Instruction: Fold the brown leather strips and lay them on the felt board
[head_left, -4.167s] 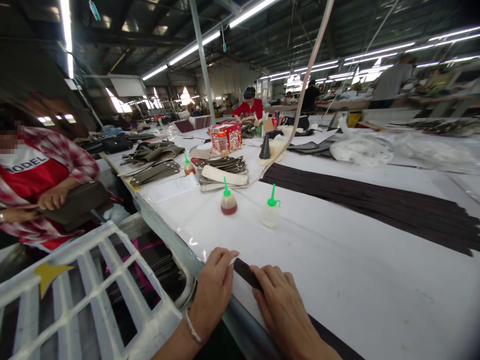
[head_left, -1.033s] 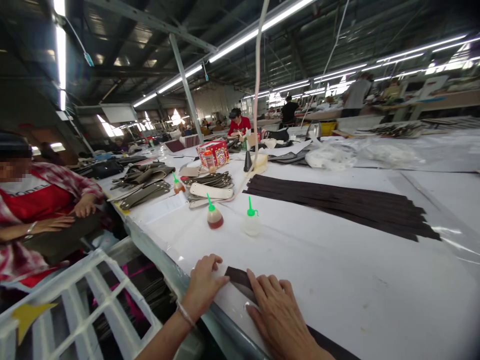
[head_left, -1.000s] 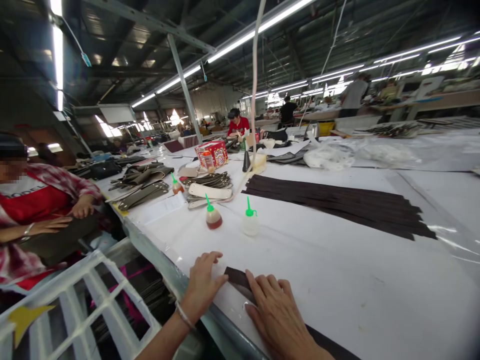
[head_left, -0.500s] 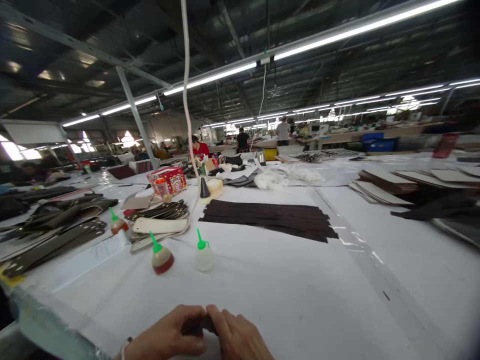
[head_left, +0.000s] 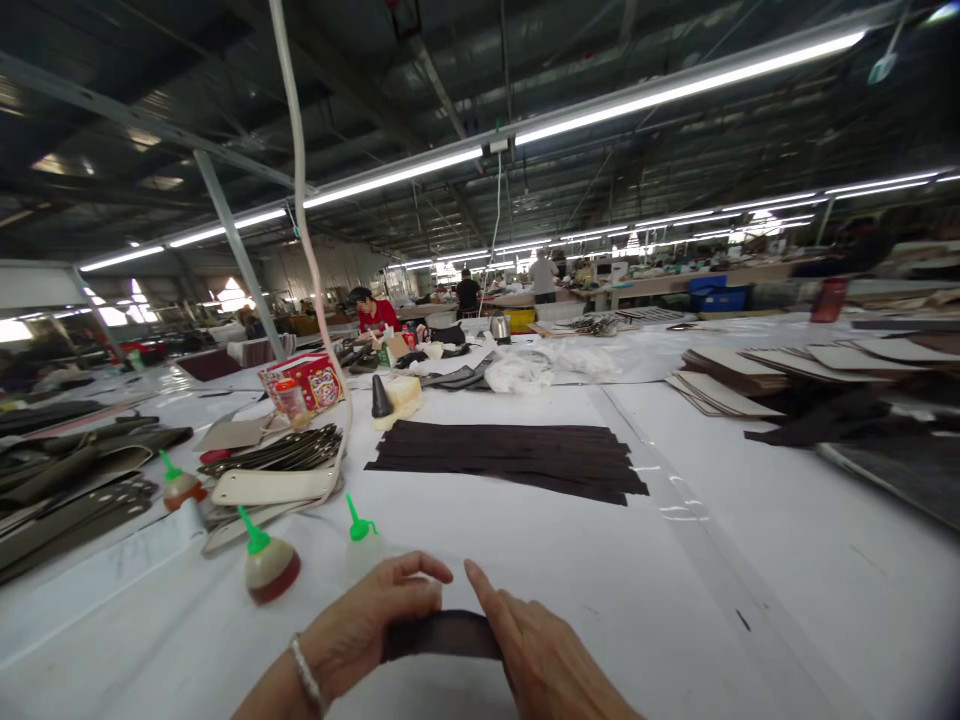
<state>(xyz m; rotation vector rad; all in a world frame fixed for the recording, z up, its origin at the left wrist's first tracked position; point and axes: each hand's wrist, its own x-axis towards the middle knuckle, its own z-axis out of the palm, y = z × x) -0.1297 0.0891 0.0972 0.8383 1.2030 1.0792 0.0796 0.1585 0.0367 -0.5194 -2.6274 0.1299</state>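
Note:
A dark brown strip [head_left: 444,634], perhaps leather, bends in an arch between my two hands at the bottom of the view. My left hand [head_left: 386,605], with a pale bracelet at the wrist, grips its left end between thumb and fingers. On the other end, my right hand [head_left: 536,645] has its fingers closed along the strip, index finger pointing up; its thumb is hidden. Just beyond my left hand stands a clear squeeze bottle [head_left: 363,545] with a green nozzle. Farther up the table lies a row of similar dark strips [head_left: 510,458], side by side.
Left of my hands stand two green-tipped bottles of reddish liquid, one near [head_left: 271,572] and one farther [head_left: 182,488]. Pale straps [head_left: 274,487] lie behind them, near a red box [head_left: 307,382]. Stacked panels [head_left: 727,375] sit at right. A co-worker in red [head_left: 376,312] is across the table.
My hands have moved apart and up, and more of the curved strip shows between them. The camera view has shifted, so the bottles and strips appear farther left.

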